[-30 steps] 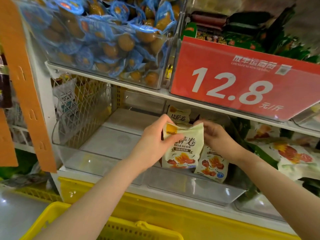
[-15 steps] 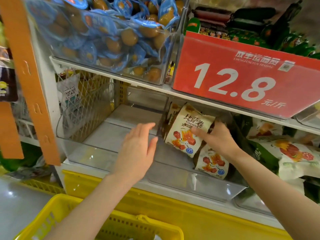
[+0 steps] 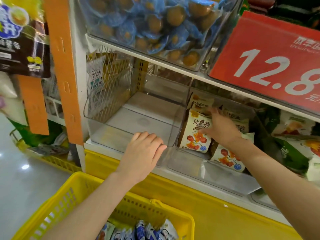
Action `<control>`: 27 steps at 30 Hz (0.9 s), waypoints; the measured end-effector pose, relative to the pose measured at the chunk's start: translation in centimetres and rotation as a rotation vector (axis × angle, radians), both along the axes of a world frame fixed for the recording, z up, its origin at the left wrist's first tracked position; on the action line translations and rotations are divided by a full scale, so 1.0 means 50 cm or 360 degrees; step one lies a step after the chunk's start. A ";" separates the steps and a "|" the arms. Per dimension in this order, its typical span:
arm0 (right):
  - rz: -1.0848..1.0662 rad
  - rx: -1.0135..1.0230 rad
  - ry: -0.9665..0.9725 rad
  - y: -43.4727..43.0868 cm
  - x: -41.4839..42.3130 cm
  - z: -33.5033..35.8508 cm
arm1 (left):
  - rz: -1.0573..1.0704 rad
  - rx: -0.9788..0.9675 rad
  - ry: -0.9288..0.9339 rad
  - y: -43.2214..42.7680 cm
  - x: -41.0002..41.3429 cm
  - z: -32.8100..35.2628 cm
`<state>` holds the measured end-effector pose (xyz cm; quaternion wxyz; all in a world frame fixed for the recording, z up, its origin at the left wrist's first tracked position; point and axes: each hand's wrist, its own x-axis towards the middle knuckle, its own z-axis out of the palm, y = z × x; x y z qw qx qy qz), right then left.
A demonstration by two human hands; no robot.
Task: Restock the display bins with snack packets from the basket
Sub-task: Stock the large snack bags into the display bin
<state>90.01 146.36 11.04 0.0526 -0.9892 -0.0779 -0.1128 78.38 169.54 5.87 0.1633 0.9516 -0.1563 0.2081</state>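
Far left, fixed to the shelf post: flat orange upright strip (image 3: 58,66). Bottom left, below the shelf: yellow perforated plastic basket (image 3: 52,212), with glossy blue-and-white snack packets (image 3: 143,229) bunched in its near corner, well below both hands.

Above, on the white shelf: left clear plastic bin (image 3: 110,118), smooth-walled, open at the top, its pale floor in plain view. Left hand (image 3: 143,153) on the front lip near the right corner, palm down, fingers curled over the edge, holding no packet.

Just right of the shared bin walls: right clear plastic bin (image 3: 225,179), with a low front wall. Cream snack packet with red-orange print (image 3: 194,134) leaning against the left wall, more of the same behind and below. Right hand (image 3: 223,129) laid on the packet's right half, fingers spread and straight, blurred, pressing rather than pinching.

Overhead: upper clear bin of blue-wrapped brown eggs (image 3: 199,66), then a red price card (image 3: 268,58) jutting over the right bin, narrowing the way in. Far right: green and white packets (image 3: 294,135).
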 end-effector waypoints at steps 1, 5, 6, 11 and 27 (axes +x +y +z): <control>0.0004 -0.0048 0.0002 -0.001 -0.003 -0.003 | 0.0005 0.0012 -0.0009 0.000 0.001 -0.001; -0.0018 -0.0209 -0.0007 0.001 -0.019 -0.001 | 0.0001 0.0055 0.0009 0.002 0.004 -0.005; -0.0002 -0.0180 -0.0052 0.004 -0.031 0.002 | 0.0001 0.0071 0.0033 0.002 0.005 -0.005; 0.0173 0.0218 -0.0009 0.055 -0.164 -0.005 | -0.0060 -0.0047 0.0027 0.014 -0.019 0.011; 0.0733 0.0115 0.0639 0.304 -0.433 -0.343 | 0.0837 -0.0289 0.0510 0.297 -0.314 -0.262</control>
